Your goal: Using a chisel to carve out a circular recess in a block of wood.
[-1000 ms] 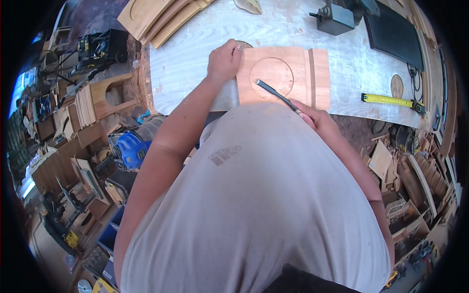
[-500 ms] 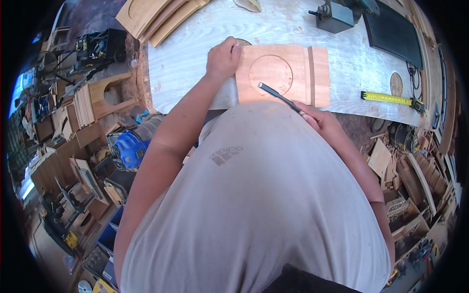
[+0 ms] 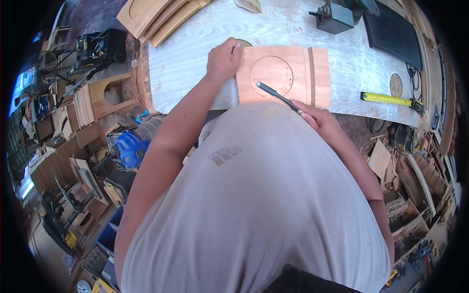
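Note:
My left hand [image 3: 225, 61] grips the upper left edge of a wooden board [image 3: 316, 68] on the pale workbench top [image 3: 183, 63]; the board has a shallow circular recess [image 3: 271, 68] and a groove along its right side. My right hand [image 3: 315, 119] is closed on a dark chisel [image 3: 278, 94], whose blade end lies over the lower part of the circle; whether it touches the wood I cannot tell. A round wooden disc [image 3: 243, 42] shows behind the board, partly hidden by it.
Shaped boards [image 3: 161, 19] lie at the back left, a grey machine [image 3: 334, 19] and a dark flat panel [image 3: 391, 36] at the back right. A tape measure [image 3: 386, 97] lies right of the board. A blue machine [image 3: 128, 149] and wood offcuts [image 3: 405, 180] surround the bench.
The chisel has shifted very slightly, first to the right, then a little back left. My hands stay closed in nearly the same places.

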Available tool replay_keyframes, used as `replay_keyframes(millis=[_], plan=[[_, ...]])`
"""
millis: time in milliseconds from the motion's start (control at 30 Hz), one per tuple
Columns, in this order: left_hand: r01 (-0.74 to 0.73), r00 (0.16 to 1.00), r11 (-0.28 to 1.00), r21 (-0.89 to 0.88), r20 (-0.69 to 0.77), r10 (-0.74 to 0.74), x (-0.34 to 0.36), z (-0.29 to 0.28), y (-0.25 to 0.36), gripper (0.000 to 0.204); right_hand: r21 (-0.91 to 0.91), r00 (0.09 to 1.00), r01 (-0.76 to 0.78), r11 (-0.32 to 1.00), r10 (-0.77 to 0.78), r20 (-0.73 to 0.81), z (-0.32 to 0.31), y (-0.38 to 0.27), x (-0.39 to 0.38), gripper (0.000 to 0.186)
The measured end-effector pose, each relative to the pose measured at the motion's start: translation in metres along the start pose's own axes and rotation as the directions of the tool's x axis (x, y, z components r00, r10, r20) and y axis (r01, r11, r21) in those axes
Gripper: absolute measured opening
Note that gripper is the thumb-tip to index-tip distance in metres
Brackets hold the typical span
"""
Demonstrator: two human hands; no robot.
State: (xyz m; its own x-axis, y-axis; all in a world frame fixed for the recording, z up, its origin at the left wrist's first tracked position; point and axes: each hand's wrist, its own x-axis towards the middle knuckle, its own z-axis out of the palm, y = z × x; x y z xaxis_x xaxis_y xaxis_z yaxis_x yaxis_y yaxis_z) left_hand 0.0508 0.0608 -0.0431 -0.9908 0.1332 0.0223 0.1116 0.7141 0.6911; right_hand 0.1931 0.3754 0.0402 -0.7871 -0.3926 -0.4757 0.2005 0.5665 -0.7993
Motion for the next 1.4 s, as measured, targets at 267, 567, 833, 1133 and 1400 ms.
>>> replay_keyframes(millis=[267,567,833,1133,1400], plan=[[-0.010,1.000,1.000,0.017,0.014,0.009,0.002,-0.002,-0.001,0.022,0.078,0.999,-0.049,0.996,0.049,-0.002,0.003,-0.008,-0.001,0.041],[-0.012,1.000,1.000,0.018,0.015,0.011,0.003,0.000,-0.005,0.021,0.195,0.988,-0.119,0.973,0.136,-0.079,0.012,-0.020,-0.002,0.038],[-0.029,0.993,0.997,-0.075,0.114,0.038,0.008,-0.009,0.004,0.030,0.274,0.948,-0.093,0.957,0.169,-0.269,0.006,0.017,-0.016,0.042],[0.062,0.998,0.996,-0.069,0.034,-0.059,0.002,-0.062,-0.026,0.038,0.282,0.920,0.134,0.950,-0.014,-0.391,0.001,0.010,-0.004,0.047],[0.537,0.838,0.667,-0.516,0.233,-0.494,-0.088,-0.048,-0.012,0.035,0.172,0.921,0.198,0.965,-0.123,-0.369,0.000,0.010,0.013,0.049]])
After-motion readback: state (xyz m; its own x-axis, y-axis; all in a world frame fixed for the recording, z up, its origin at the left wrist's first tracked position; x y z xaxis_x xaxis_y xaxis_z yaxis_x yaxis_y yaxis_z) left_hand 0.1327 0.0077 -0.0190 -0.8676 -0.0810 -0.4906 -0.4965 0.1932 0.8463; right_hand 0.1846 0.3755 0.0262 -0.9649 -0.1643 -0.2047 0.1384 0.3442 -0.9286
